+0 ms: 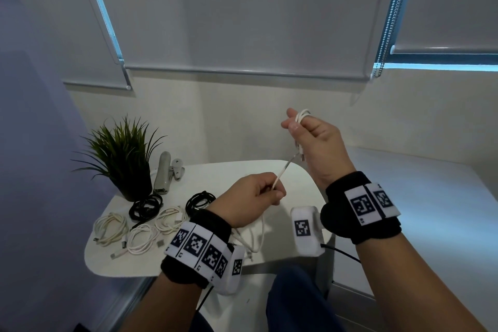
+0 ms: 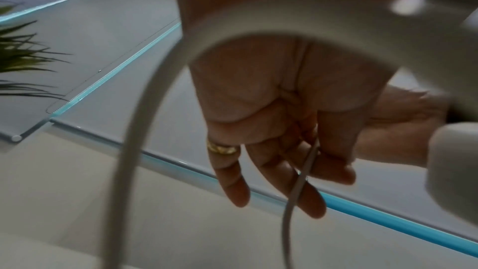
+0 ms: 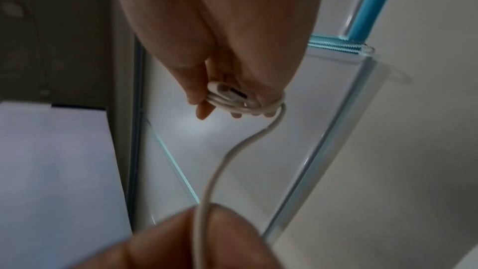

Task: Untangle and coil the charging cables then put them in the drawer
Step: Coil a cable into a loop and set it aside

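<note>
A white charging cable [image 1: 285,172] stretches taut between my two hands above the table. My right hand [image 1: 296,122] is raised, and several turns of the cable are wound round its fingers; the right wrist view shows those turns and a white connector [image 3: 229,94] held against the fingers. Lower down, my left hand [image 1: 275,193] pinches the cable between thumb and fingers [image 2: 271,161]. The cable's loose tail [image 1: 256,237] lies on the table under my left wrist. No drawer is in view.
On the small white table [image 1: 296,170], at its left, lie three coiled white cables [image 1: 110,226] and two coiled black cables [image 1: 147,206]. A potted plant [image 1: 124,159] and a grey stapler [image 1: 163,175] stand behind them. Wall and window blinds lie beyond.
</note>
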### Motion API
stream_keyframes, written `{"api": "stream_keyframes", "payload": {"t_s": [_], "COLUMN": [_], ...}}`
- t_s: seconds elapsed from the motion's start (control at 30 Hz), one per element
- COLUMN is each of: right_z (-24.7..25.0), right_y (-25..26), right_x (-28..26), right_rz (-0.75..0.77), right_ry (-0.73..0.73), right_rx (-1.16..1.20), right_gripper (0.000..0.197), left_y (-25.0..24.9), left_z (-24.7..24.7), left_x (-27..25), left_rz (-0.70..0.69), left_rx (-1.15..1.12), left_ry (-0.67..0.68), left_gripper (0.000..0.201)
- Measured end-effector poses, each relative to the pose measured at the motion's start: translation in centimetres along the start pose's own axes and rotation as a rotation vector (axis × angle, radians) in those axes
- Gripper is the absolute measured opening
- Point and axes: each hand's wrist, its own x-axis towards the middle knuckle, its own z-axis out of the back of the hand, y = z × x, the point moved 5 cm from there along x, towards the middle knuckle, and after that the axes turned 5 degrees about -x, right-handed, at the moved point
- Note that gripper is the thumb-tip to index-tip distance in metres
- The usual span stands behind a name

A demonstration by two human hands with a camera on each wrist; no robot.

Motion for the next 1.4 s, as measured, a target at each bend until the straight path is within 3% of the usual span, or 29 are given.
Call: {"api": "stream_keyframes", "payload": {"t_s": [0.13, 0.23, 0.4, 0.53, 0.67, 0.87, 1.0, 1.23, 1.33, 1.4], "right_z": [-0.2, -0.9, -2.0, -2.8, -2.8, -3.0, -2.9, -1.7, -0.8, -0.3], "right_y": [-0.6, -0.6, -1.2, -0.8, -0.8, -0.1, 0.4, 1.6, 1.3, 0.9], "right_x": [0.1, 0.0, -1.0, -1.7, -1.9, -1.6, -1.2, -0.3, 0.3, 0.4], "right_rz": [0.111, 0.118, -0.060, -0.043, -0.127, -0.123, -0.153, -0.220, -0.193, -0.139], "right_ry": [0.027, 0.124, 0.355, 0.463, 0.481, 0.398, 0.365, 0.169, 0.055, -0.009], "right_rx": [-0.378, -0.622, -0.645, -0.703, -0.619, -0.204, 0.027, 0.515, 0.560, 0.459], "right_gripper": [0.029, 0.028, 0.030, 0.036, 0.035, 0.037, 0.040, 0.039, 0.033, 0.025], "left_y": [-0.3, -1.0, -1.1, -1.0, 0.0, 1.4, 1.5, 1.9, 1.9, 1.6], "left_z": [1.2, 2.7, 4.6, 5.0, 4.8, 4.4, 3.3, 1.1, 0.3, 0.2], "left_x": [0.0, 0.1, -0.1, -0.2, 0.0, 0.3, 0.4, 1.0, 0.6, 0.4], "left_rz": [-0.015, -0.108, -0.239, -0.255, -0.203, -0.082, -0.039, 0.023, 0.007, -0.033], "left_rx": [0.011, 0.194, 0.400, 0.384, 0.411, 0.296, 0.244, 0.293, 0.241, 0.212], "left_ry": [-0.147, -0.317, -0.541, -0.590, -0.589, -0.526, -0.410, -0.170, -0.084, -0.051], "left_gripper": [0.017, 0.016, 0.021, 0.026, 0.029, 0.018, 0.021, 0.022, 0.018, 0.016]}}
